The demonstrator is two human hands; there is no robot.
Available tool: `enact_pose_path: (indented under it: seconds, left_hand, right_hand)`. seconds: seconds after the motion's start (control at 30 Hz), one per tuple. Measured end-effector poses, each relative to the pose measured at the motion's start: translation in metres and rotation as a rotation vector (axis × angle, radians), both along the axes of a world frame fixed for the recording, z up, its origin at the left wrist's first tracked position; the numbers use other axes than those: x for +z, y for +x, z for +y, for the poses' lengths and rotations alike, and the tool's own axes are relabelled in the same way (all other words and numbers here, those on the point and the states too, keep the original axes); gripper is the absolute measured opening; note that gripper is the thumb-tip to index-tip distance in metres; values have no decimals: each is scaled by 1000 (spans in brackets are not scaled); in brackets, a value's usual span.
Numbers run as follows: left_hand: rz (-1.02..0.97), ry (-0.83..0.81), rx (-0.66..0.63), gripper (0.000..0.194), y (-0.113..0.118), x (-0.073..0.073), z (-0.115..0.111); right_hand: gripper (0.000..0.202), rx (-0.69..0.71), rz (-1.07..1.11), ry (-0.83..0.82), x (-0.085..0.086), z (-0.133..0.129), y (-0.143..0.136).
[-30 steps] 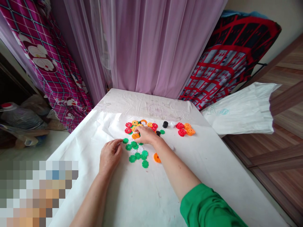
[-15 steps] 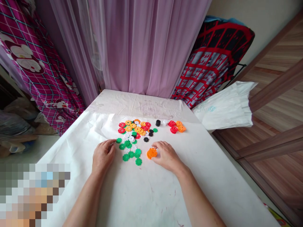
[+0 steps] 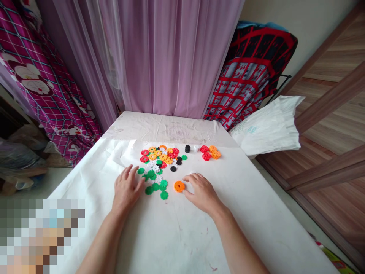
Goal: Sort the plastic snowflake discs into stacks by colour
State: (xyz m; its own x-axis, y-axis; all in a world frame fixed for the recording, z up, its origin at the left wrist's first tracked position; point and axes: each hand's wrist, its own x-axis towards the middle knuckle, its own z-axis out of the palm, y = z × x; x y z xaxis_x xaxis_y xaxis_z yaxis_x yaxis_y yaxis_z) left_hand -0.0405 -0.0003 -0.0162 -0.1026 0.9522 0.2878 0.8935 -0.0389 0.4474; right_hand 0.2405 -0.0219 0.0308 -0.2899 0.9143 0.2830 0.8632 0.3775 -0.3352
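My left hand (image 3: 128,188) hovers with spread fingers just left of the green discs (image 3: 151,175), holding nothing. On the right, my right hand (image 3: 201,190) is open, thumb and fingers apart, beside a neat stack of orange notched discs (image 3: 179,186). Between the hands lies a loose pile of flower-shaped plastic discs: green ones nearest me, white discs (image 3: 155,167) in the middle, yellow discs (image 3: 164,156), red and black ones farther back.
Behind my right hand stand a black stack (image 3: 187,148), white discs (image 3: 196,148), red stacks (image 3: 204,149) and orange stacks (image 3: 215,154). A white bag (image 3: 270,127) hangs at the table's (image 3: 171,236) right edge. Curtains (image 3: 171,57) rise beyond.
The orange discs, earlier askew at my right fingertips, now sit as an even stack apart from them. My left fingers have spread and lifted. The view has shifted slightly.
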Motion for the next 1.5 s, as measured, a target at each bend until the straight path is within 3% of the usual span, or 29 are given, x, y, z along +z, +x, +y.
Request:
enact_pose_path:
  seconds: [0.17,0.33,0.53,0.73,0.87,0.97,1.2,1.5]
  left_hand:
    - [235,-135,-222,95,48,-9,-27]
    - [330,-165,-146,75,58,-5,-10]
    - [241,-31,-18,69,52,-2,17]
    - [158,118,70,53,41,-14,-8]
    - [186,93,73,49,33,-21,-37]
    - [212,32,66,46,32,-21,-59]
    - [241,-119,15,48,44,-5,-92]
    - [292,-199,-15,56,51,0,-88]
  right_hand:
    - [20,35,237,244,-24,-18,5]
    - [20,44,327,338,-50,-27,2]
    - [21,34,454,345,-59,-23,-6]
    - [19,-206,743,253,-68,-7,7]
    - [25,-438,930,168,-73,10,29]
    - [31,-507,1019,110,-72,16,39]
    - [28,-456,832,48,-67,11,33]
    - [26,-415,698,131,-74,13,32]
